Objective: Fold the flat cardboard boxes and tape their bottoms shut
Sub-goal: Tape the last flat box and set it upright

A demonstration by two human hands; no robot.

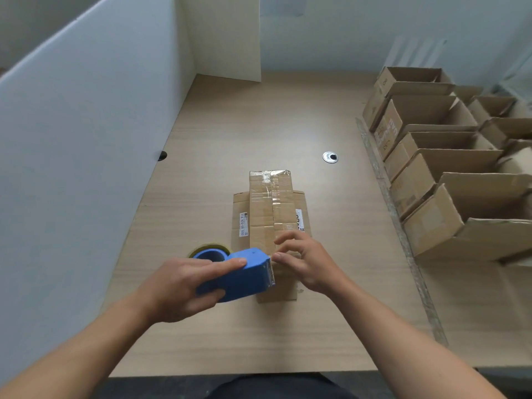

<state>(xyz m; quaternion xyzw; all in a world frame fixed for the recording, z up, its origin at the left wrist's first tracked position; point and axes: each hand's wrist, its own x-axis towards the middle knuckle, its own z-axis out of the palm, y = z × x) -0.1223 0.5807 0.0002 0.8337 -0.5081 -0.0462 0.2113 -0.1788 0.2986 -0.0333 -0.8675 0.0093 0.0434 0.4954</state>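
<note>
A small cardboard box [270, 214] stands bottom-up in the middle of the desk, its flaps spread on the desk surface. A strip of clear tape runs along its centre seam. My left hand [184, 286] grips a blue tape dispenser [241, 276] at the box's near end, the tape roll showing behind it. My right hand [305, 260] rests on the near end of the box, thumb and forefinger pinched right at the dispenser's blade edge; whether they hold tape I cannot tell.
Several folded open boxes [449, 180] stand in rows along the right side of the desk [230, 335]. A white partition [86, 139] walls the left side. A metal cable grommet [330, 157] sits beyond the box.
</note>
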